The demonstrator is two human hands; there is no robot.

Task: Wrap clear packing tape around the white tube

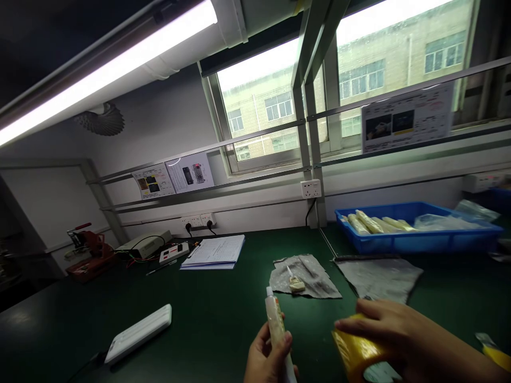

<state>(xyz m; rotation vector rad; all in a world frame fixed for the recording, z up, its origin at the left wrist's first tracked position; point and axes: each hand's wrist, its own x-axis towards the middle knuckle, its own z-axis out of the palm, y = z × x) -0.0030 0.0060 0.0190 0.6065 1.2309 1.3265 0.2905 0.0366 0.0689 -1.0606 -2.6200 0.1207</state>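
Note:
Near the bottom centre, my left hand (271, 354) is wrapped round a whitish tube (274, 314) with a white cap pointing up. To its right, my right hand (387, 330) grips a roll of yellow tape (353, 348) from above; part of the roll is cut off by the bottom edge. Beyond the tube, a grey cloth (315, 276) lies on the green table (207, 319) with a small pale nozzle-tipped piece (296, 283) on it. Another grey cloth (379, 274) lies just behind my right hand.
A blue tray (423, 242) with pale tubes and plastic bags stands at the back right. A white device (139, 332) lies at left, papers (215, 251) behind it. A red tool (91, 250) sits far left. A yellow-handled tool (495, 352) is at the right edge.

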